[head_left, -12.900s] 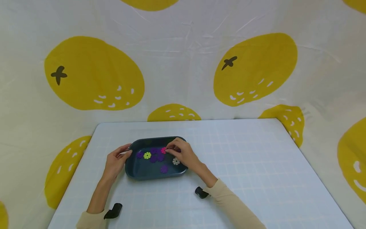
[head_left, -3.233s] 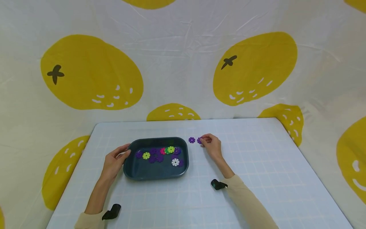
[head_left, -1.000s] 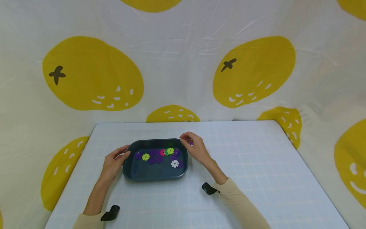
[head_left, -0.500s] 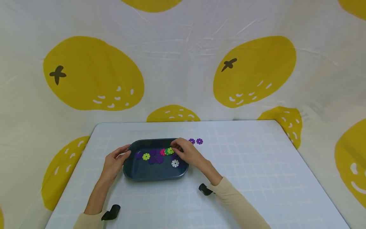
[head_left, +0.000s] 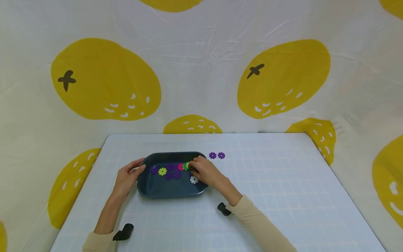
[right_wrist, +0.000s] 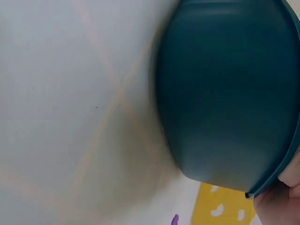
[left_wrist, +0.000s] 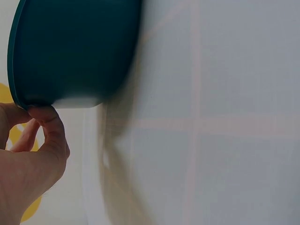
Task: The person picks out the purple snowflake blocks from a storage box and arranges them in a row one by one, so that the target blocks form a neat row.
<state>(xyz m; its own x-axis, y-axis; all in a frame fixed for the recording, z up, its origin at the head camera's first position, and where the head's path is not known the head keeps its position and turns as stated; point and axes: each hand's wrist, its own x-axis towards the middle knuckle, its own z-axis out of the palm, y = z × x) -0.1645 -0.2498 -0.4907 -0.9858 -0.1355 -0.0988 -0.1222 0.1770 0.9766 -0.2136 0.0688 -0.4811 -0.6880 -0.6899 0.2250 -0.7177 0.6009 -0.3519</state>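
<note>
A dark teal tray (head_left: 171, 190) sits on the table; its outer wall fills much of both wrist views. My left hand (head_left: 125, 180) pinches its left rim between thumb and fingers, also plain in the left wrist view. Inside lie several flower-shaped discs: purple ones (head_left: 169, 175), a yellow-green one (head_left: 162, 171), a pink one (head_left: 180, 167), a green one (head_left: 185, 166) and a white one (head_left: 194, 179). My right hand (head_left: 206, 172) reaches over the right rim with bent fingers down at the discs by the green one. What its fingertips touch is hidden.
Two purple flower discs (head_left: 217, 155) lie side by side on the table just beyond the tray's right back corner. The pale checked tabletop (head_left: 283, 189) stretches right and toward me. Behind it hangs a white cloth (head_left: 201, 80) printed with yellow fruit.
My right hand has set a second purple disc on the table, then come back left into the tray and lowered to the discs. The left hand keeps its place on the rim.
</note>
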